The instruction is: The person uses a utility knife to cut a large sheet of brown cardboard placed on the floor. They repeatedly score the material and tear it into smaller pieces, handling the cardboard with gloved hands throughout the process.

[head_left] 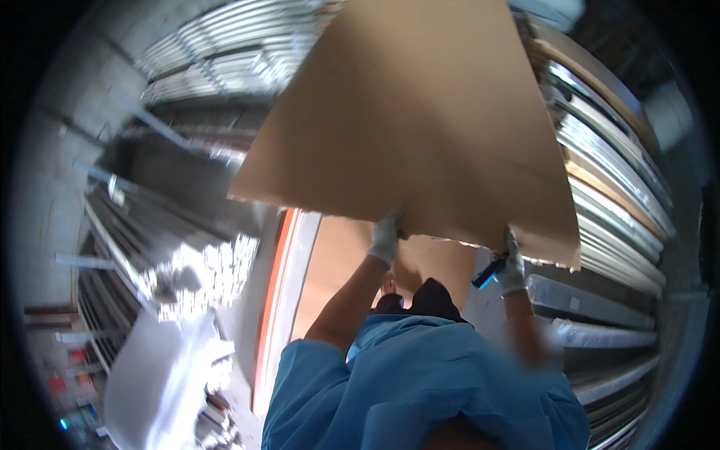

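A large brown cardboard sheet point(405, 127) stretches away in front of me, its near edge rough and torn-looking. My left hand point(385, 238), in a white glove, grips that edge near its middle, the thumb on top and the fingers underneath. Farther right, my right hand point(513, 271), also gloved, pinches the same edge close to the sheet's right corner. A blue and black handled tool point(489, 274) sticks out from the right palm; its working end is hidden, so I cannot tell its kind. Below the sheet, more brown cardboard point(337, 251) lies around my feet.
Racks of long metal profiles point(225, 52) stand at the far left, with more bundled profiles point(199, 277) nearer on the left. On the right, long wrapped bars point(600, 300) lie stacked on a rack. An orange and white strip point(281, 300) runs along the lower cardboard's left side.
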`<state>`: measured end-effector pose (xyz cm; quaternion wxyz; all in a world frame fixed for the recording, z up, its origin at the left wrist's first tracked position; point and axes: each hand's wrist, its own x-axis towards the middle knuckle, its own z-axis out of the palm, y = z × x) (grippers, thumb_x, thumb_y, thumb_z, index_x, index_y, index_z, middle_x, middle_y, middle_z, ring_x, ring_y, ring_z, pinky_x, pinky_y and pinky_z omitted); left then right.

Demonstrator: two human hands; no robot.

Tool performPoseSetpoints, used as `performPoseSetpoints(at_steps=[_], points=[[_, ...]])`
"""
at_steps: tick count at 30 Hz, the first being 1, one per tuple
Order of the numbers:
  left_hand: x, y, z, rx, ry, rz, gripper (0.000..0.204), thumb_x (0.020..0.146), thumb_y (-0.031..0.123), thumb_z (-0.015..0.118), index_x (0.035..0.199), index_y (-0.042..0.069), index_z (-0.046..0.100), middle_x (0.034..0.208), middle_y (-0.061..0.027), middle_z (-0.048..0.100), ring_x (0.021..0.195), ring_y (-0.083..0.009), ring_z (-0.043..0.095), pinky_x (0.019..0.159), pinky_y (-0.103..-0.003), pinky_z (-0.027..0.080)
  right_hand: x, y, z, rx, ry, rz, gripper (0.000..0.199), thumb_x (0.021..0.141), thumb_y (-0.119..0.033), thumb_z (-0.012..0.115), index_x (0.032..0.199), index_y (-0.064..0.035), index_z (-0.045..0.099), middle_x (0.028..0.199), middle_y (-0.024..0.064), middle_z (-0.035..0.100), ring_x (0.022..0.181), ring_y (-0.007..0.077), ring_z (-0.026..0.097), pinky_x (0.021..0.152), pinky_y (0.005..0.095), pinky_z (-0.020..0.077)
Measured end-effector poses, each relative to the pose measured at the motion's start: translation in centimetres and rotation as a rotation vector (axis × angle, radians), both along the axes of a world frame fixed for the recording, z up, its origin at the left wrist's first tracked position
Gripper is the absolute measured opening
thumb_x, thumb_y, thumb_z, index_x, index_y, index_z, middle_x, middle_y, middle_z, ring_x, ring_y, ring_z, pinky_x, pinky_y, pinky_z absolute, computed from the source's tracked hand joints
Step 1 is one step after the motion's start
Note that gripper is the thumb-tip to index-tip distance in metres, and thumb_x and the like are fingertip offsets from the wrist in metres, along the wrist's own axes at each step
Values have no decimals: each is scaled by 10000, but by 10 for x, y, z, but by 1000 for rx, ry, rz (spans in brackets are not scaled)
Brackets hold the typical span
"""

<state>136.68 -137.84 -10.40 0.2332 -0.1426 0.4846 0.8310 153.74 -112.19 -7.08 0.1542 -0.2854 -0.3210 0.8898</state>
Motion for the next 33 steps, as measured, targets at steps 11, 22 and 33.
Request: performPoseSetpoints(at_steps=[11, 22, 33], points=[[226, -109, -27, -14, -43, 81, 338, 872, 352, 648, 1025, 52, 619, 767, -63, 618, 525, -143, 549, 380, -246, 374, 212, -109, -23, 198, -220, 174, 227, 921, -375, 614, 965, -153, 609, 657, -34, 538, 498, 60, 450, 450, 210, 379], [438, -239, -81, 15, -340, -40, 345, 883, 335, 660, 1091, 67, 602, 850, -56, 639, 583, -151, 574, 428, -287, 411, 426, -239, -51, 163, -476, 60, 294, 901, -435, 624, 764, -179, 574, 525, -46, 435, 416, 71, 410, 395, 209, 350], [583, -359, -120, -53, -357, -36, 291, 880, 268, 642, 1036, 34, 567, 729, -102, 620, 518, -188, 589, 406, -288, 440, 571, -345, -96, 32, -473, 100, 226, 910, -344, 632, 920, -125, 575, 635, -14, 515, 463, 91, 444, 445, 243, 394]])
